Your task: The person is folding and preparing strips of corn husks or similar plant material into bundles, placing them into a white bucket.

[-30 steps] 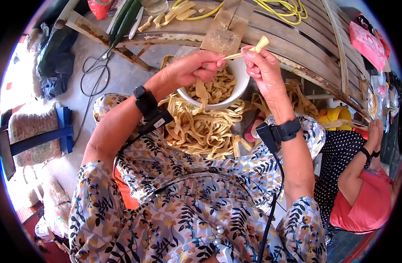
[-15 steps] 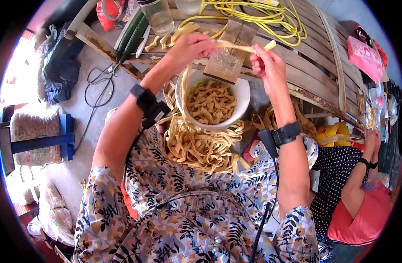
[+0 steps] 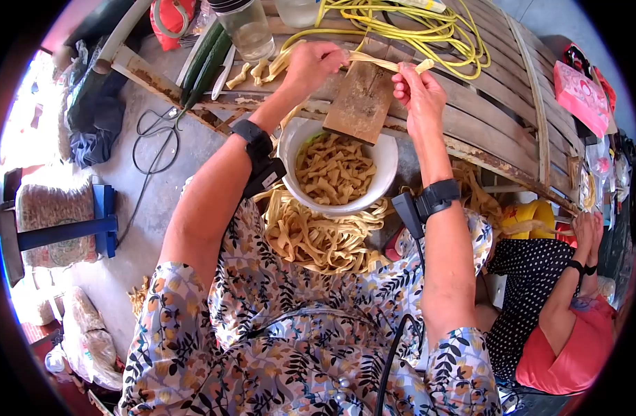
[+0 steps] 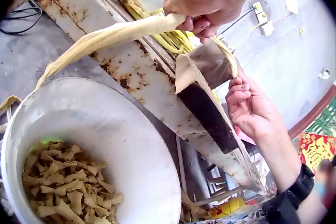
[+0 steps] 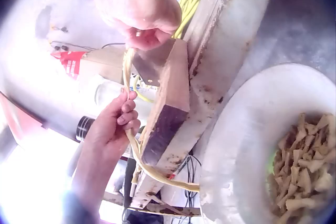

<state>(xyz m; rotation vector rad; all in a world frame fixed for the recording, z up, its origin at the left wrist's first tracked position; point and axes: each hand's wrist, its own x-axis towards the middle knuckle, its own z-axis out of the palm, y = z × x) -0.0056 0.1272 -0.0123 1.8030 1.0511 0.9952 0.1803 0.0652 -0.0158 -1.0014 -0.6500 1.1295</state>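
Observation:
A long pale-yellow dried strip (image 3: 375, 61) stretches between my two hands, above a wooden board (image 3: 359, 111). My left hand (image 3: 314, 68) grips it on the left, and a tail of the strip (image 4: 100, 37) hangs from that hand toward the bowl rim. Near the other end, my right hand (image 3: 423, 97) pinches it between thumb and fingers, with a knotted tip (image 3: 425, 66) sticking out beyond them. A flat metal plate (image 5: 152, 66) stands upright on the board, close below the strip. Under the board's front end is a white bowl (image 3: 387, 163) holding many short knotted pieces (image 3: 332, 166).
A heap of long strips (image 3: 318, 236) lies between my knees and the bowl. On the slatted bench (image 3: 498, 104) are yellow cable (image 3: 429, 35), a glass jar (image 3: 250, 38), dark green cucumbers (image 3: 206, 66) and loose strips. Another person (image 3: 567, 333) sits at the right.
A second ago my hands were close together over the bowl. Now they are farther apart above the board with the strip drawn out between them. The head view has also shifted.

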